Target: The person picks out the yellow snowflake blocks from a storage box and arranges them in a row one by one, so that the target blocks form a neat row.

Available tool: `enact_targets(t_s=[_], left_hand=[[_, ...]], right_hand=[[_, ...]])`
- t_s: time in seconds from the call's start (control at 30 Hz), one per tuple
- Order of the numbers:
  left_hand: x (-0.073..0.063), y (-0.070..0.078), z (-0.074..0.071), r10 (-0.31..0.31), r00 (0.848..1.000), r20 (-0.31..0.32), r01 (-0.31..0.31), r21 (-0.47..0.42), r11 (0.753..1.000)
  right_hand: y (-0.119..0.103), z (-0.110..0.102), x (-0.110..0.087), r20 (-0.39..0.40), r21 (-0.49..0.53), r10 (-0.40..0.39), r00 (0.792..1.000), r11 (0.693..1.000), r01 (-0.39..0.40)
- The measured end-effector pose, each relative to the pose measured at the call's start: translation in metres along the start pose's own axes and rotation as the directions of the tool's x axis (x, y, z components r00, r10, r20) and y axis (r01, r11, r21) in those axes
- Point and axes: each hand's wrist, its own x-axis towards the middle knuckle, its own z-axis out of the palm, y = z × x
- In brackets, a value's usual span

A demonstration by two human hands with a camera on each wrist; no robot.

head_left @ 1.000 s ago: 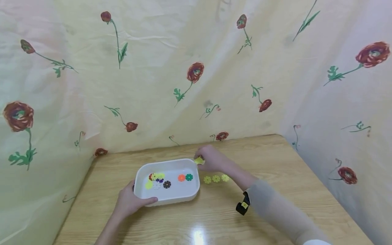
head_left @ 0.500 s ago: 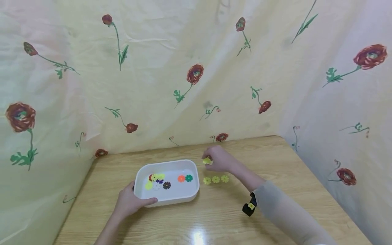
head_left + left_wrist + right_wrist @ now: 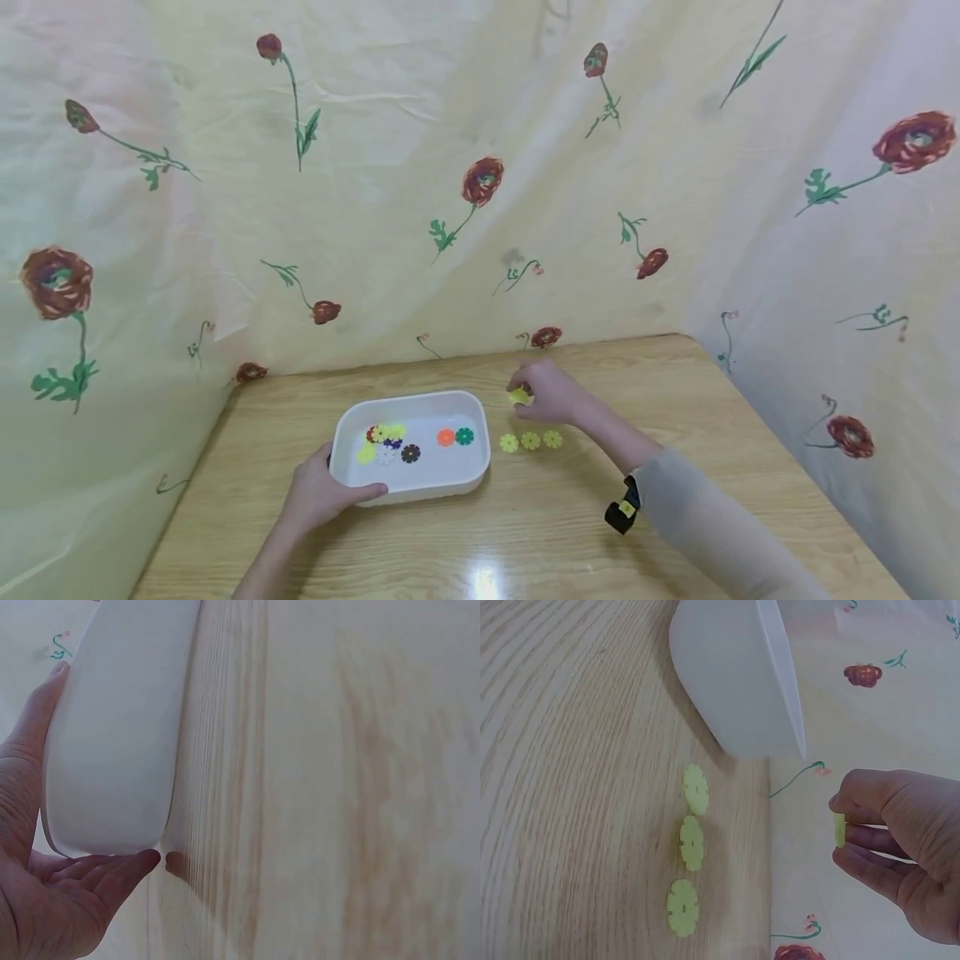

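Note:
A white plastic tub stands on the wooden table. My left hand grips its left end, thumb along the front rim and fingers around the outer wall. Beyond the tub's right end, my right hand pinches a yellow flower-shaped disc between thumb and fingers, raised over the table. Three similar yellow discs lie in a row on the wood to the right of the tub. Inside the tub, several discs form a mixed pile on the left, with a brown disc beside it.
An orange disc and a green disc lie side by side in the tub's right half. A flower-printed curtain borders the wooden table at the back and sides. A black strap mount sits on my right wrist.
My right hand has moved right, from the tub's right rim to above the row of discs, carrying the yellow disc along. The left hand and the tub stay in place.

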Motion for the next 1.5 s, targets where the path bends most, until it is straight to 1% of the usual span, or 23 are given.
enact_targets(t_s=[0.1, 0.4, 0.73, 0.97, 1.23, 1.5], left_hand=[[0.0, 0.0, 0.0, 0.0, 1.0, -0.005, 0.0, -0.002, 1.0], [0.002, -0.002, 0.002, 0.003, 1.0, -0.016, -0.003, 0.001, 1.0], [0.001, 0.0, 0.002, -0.009, 1.0, -0.023, 0.009, -0.009, 1.0], [0.0, -0.001, 0.002, 0.001, 1.0, -0.029, -0.001, -0.011, 1.0], [0.001, -0.003, 0.003, -0.002, 1.0, -0.021, 0.002, -0.003, 1.0], [0.001, -0.004, 0.003, -0.005, 1.0, -0.005, 0.005, -0.008, 1.0]], right_hand=[[0.001, 0.0, -0.001, 0.009, -0.007, 0.023, 1.0, 1.0, -0.023], [0.01, 0.003, -0.008, 0.015, -0.007, 0.046, 0.999, 0.999, -0.046], [0.021, 0.004, -0.017, 0.001, -0.009, 0.073, 0.997, 0.997, -0.073], [0.027, 0.005, -0.025, -0.006, -0.016, 0.091, 0.996, 0.996, -0.092], [0.034, 0.002, -0.035, -0.017, -0.008, 0.104, 0.994, 0.995, -0.104], [0.043, 0.003, -0.045, -0.021, -0.016, 0.11, 0.994, 0.994, -0.11]])
